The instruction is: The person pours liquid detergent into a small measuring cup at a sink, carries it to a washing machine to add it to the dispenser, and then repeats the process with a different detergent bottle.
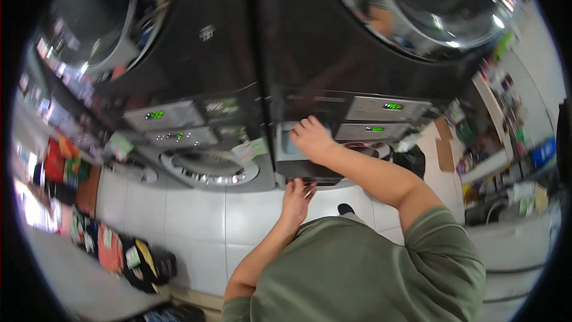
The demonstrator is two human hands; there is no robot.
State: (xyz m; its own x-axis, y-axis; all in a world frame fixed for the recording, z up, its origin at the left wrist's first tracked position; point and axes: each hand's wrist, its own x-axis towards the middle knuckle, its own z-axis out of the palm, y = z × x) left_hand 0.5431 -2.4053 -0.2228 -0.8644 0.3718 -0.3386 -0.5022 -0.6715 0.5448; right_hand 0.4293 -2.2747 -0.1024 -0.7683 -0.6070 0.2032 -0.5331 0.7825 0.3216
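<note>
A detergent drawer with a pale inside is pulled out of the dark stacked laundry machine before me. My right hand lies over the drawer's top, its fingers bent toward the inner left side. Whether those fingers grip anything is hidden by the hand. Lower down, my left hand has its fingertips at the drawer's dark front panel, fingers apart. To the right of the drawer, two silver control panels show lit green displays.
A second stacked machine stands at left, with a round lower door and a paper tag. Bagged clothes line the lower left. A black bag and flattened cardboard lie right. White floor tiles run below.
</note>
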